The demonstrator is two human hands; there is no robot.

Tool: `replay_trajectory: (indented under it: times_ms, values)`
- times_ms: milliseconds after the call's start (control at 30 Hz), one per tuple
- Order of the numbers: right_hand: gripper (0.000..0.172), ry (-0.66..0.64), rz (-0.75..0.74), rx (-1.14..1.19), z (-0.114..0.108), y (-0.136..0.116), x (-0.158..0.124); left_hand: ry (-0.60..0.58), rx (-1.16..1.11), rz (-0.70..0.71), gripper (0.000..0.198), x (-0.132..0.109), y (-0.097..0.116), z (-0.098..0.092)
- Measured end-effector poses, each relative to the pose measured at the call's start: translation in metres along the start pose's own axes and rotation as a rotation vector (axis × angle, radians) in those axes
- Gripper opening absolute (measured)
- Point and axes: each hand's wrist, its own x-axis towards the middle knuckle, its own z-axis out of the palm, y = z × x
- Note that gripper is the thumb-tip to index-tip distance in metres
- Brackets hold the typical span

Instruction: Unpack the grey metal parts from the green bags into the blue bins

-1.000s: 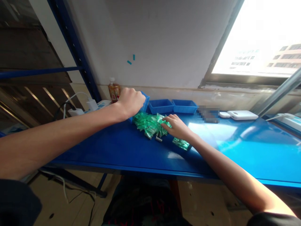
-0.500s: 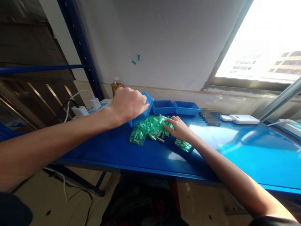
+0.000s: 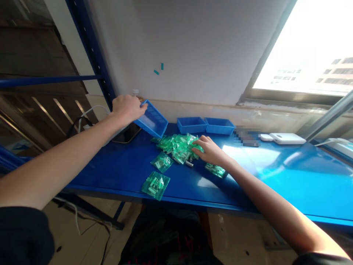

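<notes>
My left hand (image 3: 126, 107) is closed on the rim of a small blue plastic bin (image 3: 152, 119), tilted above the table left of a heap of green plastic packets (image 3: 176, 146). Small pale and metallic pieces show through the plastic. My right hand (image 3: 210, 150) rests against the heap's right side, fingers curved and thumb apart; it holds nothing that I can see. Two separate packets lie to the left front, one packet (image 3: 162, 162) by the heap and another packet (image 3: 156, 185) nearer the table edge. A small metal cylinder (image 3: 189, 163) lies before the heap. Another packet (image 3: 215, 170) is partly under my right wrist.
Two blue bins (image 3: 191, 125) stand side by side against the wall. To their right are a blurred-out dark item (image 3: 247, 136) and a white device (image 3: 287, 138). A dark phone-like slab (image 3: 127, 134) and a mostly hidden bottle (image 3: 135, 91) are behind my left hand.
My left hand has moved left with the bin, and its inside now faces me. Packets have spread out leftward and toward the front edge. My right hand has stayed nearly still.
</notes>
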Motion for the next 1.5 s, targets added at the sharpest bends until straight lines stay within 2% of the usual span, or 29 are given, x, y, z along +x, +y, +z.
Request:
replay_trajectory:
  times_ms: [133,200,467,600,700,767,833,900,967,1033,1133,1167,1233,1333,1500]
  values:
    - [0.031,-0.012,0.005,-0.010,-0.001,0.000,0.000,-0.037,-0.189,-0.228,0.073,0.027,-0.015,0.026]
    - [0.032,-0.017,0.007,-0.016,-0.001,-0.001,0.000,-0.075,-0.264,-0.292,0.073,0.033,-0.016,0.041]
    - [0.033,-0.045,0.004,-0.025,-0.004,-0.003,0.000,-0.138,-0.297,-0.346,0.059,0.039,0.002,0.103]
    - [0.035,-0.030,-0.012,-0.019,-0.003,-0.002,-0.001,-0.179,-0.301,-0.354,0.064,0.044,0.006,0.116]
    - [0.041,0.063,-0.001,-0.042,-0.007,0.013,0.008,-0.158,-0.297,-0.334,0.072,0.039,0.012,0.117]
    - [0.046,0.190,0.064,-0.098,-0.010,0.032,0.021,-0.084,-0.270,-0.281,0.069,0.028,0.021,0.115]
    - [0.050,0.287,0.168,-0.146,-0.010,0.055,0.037,0.061,-0.198,-0.140,0.061,0.013,0.033,0.112]
    - [0.061,0.272,0.236,-0.190,-0.006,0.076,0.053,0.114,-0.145,0.046,0.051,-0.003,0.051,0.109]
    - [0.066,0.195,0.239,-0.228,0.001,0.091,0.067,0.115,-0.156,0.196,0.046,-0.014,0.073,0.108]
    - [0.061,0.146,0.271,-0.254,0.011,0.098,0.077,0.085,-0.221,0.315,0.048,-0.015,0.095,0.109]
    - [0.057,0.181,0.327,-0.287,0.021,0.098,0.084,-0.047,-0.311,0.352,0.063,-0.001,0.119,0.116]
    - [0.056,0.202,0.333,-0.292,0.022,0.098,0.084,-0.054,-0.321,0.349,0.067,0.005,0.123,0.119]
    - [0.053,0.224,0.327,-0.292,0.023,0.097,0.082,-0.043,-0.337,0.340,0.067,0.017,0.125,0.125]
    - [0.046,0.247,0.291,-0.294,0.023,0.098,0.076,-0.012,-0.360,0.348,0.060,0.027,0.117,0.134]
    - [0.044,0.306,0.218,-0.277,0.023,0.098,0.067,0.007,-0.384,0.424,0.056,0.026,0.105,0.140]
